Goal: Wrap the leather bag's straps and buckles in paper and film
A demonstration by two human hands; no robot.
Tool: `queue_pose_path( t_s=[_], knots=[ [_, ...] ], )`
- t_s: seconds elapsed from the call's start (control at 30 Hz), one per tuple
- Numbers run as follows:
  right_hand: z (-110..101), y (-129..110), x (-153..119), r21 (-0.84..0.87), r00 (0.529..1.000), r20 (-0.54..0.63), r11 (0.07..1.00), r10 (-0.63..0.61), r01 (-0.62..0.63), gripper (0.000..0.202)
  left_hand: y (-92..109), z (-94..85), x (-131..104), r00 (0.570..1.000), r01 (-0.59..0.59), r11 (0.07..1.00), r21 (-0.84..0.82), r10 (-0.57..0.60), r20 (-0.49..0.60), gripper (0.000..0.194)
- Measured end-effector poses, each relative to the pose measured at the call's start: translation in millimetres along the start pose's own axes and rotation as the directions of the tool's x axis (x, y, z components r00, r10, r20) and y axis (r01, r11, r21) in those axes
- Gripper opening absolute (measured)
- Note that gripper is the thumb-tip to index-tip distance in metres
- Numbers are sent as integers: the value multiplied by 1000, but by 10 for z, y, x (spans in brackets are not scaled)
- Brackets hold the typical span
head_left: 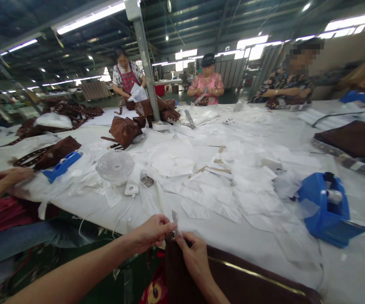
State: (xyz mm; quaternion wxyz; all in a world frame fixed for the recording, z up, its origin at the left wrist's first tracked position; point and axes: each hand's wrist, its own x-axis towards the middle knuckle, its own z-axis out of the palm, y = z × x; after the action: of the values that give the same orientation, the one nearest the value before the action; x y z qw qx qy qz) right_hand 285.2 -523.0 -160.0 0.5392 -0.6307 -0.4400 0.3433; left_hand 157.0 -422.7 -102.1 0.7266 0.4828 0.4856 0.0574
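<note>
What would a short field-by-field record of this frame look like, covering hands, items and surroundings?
Left hand: the left hand pinches a pale, see-through strip
Right hand: the right hand is at the brown bag's corner, by the strip's lower end; exact grip unclear
Nearest item: brown bag with a gold zipper, closed along its visible length
Surface: white table strewn with thin white sheets
Right side: blue tape dispenser
Left side: white fan
Across: person in a pink apron, among others
</note>
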Motion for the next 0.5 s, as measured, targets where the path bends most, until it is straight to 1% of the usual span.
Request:
queue_pose_path(
  t_s=[0.03, 0.07, 0.1, 0.13, 0.2, 0.23, 0.27, 0.37, 0.5],
  knots=[
    [-3, 7, 9, 12, 1000, 4, 1000, 17, -17, 31, -12, -23, -9, 996, -78, 997, 19, 79, -53, 46],
    [-6, 13, 17, 19, 1000, 7, 999, 27, -27, 31, -18, -39, -9, 987, -135, 990, 49, 139, -82, 51],
    [-8, 17, 22, 23, 999, 11, 999, 32, -32, 31, -18, -46, -2, 981, -170, 982, 78, 176, -78, 52],
    [-11, 20, 25, 26, 999, 16, 999, 33, -34, 31, -13, -42, 14, 978, -197, 975, 101, 202, -48, 49],
    [-17, 17, 22, 24, 999, 32, 999, 30, -31, 32, 3, -5, 65, 972, -237, 965, 112, 237, 14, 31],
    [-21, 14, 18, 22, 999, 42, 999, 29, -30, 31, 6, 22, 97, 969, -245, 964, 99, 244, 26, 25],
    [-24, 12, 14, 24, 998, 51, 999, 29, -30, 31, 4, 51, 129, 970, -244, 967, 76, 243, 23, 24],
    [-32, 22, 17, 36, 998, 62, 999, 33, -36, 30, -48, 108, 207, 978, -209, 978, -24, 209, -24, 26],
    [-57, 65, 42, -22, 996, 69, 998, 54, -53, 36, -146, 87, 234, 983, -174, 970, -172, 160, -93, 20]
  ],
)
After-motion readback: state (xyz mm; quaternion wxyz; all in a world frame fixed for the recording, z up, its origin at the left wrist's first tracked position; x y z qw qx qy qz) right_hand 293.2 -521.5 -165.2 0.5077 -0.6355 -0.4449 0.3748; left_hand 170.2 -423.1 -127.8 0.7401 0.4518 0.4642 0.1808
